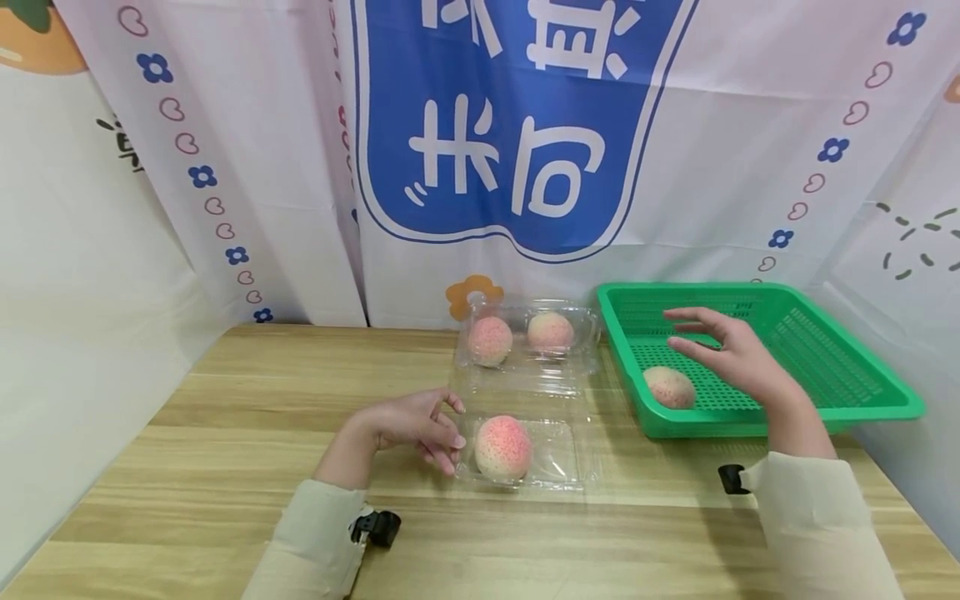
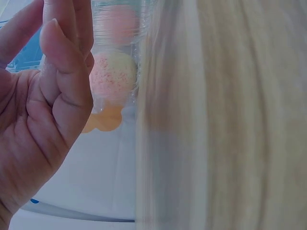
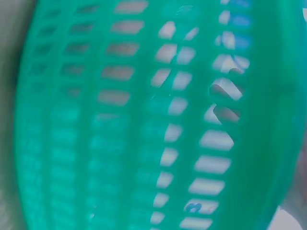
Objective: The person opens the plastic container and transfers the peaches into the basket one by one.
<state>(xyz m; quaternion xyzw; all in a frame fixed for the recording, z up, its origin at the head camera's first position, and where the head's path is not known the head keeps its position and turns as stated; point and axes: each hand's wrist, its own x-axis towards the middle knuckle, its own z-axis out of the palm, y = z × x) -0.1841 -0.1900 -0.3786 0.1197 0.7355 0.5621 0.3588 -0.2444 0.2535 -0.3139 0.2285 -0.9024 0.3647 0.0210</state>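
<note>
1. A printed cloth (image 1: pixel 285 108) hangs behind the wooden table (image 1: pixel 187 467).
2. The right hand (image 1: pixel 727 354) hovers at the green basket (image 1: pixel 885 410), thumb and fingers apart, holding nothing.
3. The left hand (image 1: pixel 411 427) is loosely bent beside the clear box (image 1: pixel 557 454), clasping nothing I can see; contact, I can't tell.
4. One peach (image 1: pixel 503 448) sits in the box's near half, two peaches (image 1: pixel 491 342) in the far half.
5. The basket peach (image 1: pixel 670 387) lies near the left wall.
6. Three boxed, one in the basket: partway along, I'd judge.
</note>
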